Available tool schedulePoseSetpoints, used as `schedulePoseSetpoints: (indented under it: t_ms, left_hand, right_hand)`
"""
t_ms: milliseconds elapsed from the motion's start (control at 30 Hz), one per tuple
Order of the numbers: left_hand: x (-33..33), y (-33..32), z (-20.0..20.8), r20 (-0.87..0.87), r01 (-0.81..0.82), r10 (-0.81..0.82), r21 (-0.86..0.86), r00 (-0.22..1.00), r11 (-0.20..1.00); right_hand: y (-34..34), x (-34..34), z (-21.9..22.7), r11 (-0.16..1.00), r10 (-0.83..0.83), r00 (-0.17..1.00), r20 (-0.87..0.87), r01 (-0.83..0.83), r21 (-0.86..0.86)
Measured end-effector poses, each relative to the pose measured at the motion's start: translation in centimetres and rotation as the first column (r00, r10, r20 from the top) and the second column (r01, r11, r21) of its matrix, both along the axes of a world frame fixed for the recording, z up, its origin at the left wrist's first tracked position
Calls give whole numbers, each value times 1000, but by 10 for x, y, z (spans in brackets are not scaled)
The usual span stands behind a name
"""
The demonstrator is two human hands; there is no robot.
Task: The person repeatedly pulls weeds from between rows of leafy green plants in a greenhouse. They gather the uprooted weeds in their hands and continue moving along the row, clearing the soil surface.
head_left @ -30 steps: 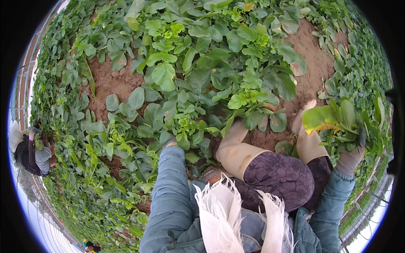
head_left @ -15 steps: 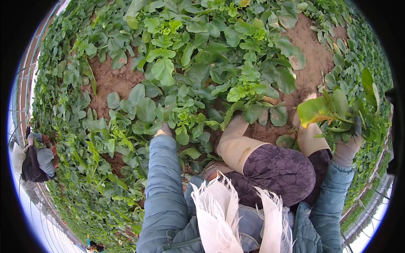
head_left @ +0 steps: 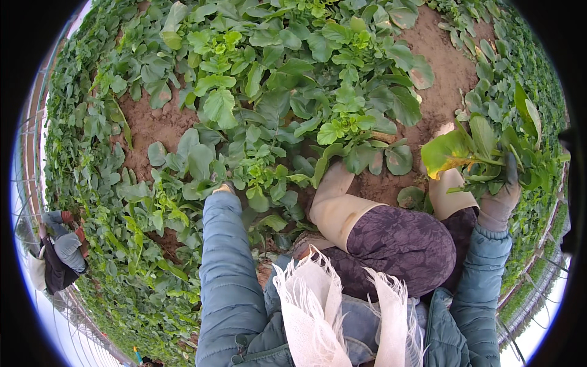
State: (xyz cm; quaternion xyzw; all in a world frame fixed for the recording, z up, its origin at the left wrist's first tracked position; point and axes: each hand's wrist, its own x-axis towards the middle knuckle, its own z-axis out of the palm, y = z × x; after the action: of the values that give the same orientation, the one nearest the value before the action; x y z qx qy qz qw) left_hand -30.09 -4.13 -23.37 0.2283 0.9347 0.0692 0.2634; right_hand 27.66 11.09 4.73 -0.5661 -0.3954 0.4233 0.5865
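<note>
My right hand (head_left: 505, 191), in a dark-fingered glove, is closed around a bunch of picked leaves (head_left: 483, 153). One big leaf in the bunch is yellow with browned patches; the others are green. On the left, my left hand (head_left: 224, 188) reaches in among the low leafy plants (head_left: 199, 160). Only a strip near the wrist shows past the teal sleeve; foliage hides its fingers, so I cannot tell what they touch.
Leafy green plants (head_left: 275, 98) grow densely in front of me, with bare brown soil (head_left: 446, 67) between rows. My bent knees (head_left: 403, 244) and tan boots (head_left: 358, 214) are close in. Another person (head_left: 64, 251) crouches at the far left. White fringed scarf ends (head_left: 312, 306) hang down.
My left hand has shifted slightly left among the plants. The leaf bunch stays in my right hand, a little closer in. The other person at the left has changed posture.
</note>
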Motion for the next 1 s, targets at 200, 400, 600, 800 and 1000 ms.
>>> schedulePoseSetpoints:
  t_ms: [200, 400, 600, 800, 1000]
  left_hand:
    - [6, 8, 4, 24, -29, 24, 249, 999, 968]
    - [2, -3, 0, 86, 144, -137, -80, 987, 986]
    - [56, -52, -23, 335, 328, -202, -381, 921, 865]
    - [86, -82, -33, 334, 110, -48, -171, 941, 979]
    - [80, -95, 45, 429, -408, 207, 454, 879, 792]
  right_hand:
    - [1, -2, -3, 1000, 29, 999, 13, -29, -2]
    - [6, 3, -10, 987, -110, 983, -150, 89, -137]
    - [-5, 16, -16, 976, 179, 967, 179, -197, 91]
    - [-1, 11, -10, 994, -95, 968, -232, 78, -81]
    - [-3, -9, 9, 992, 56, 933, -356, -12, 127]
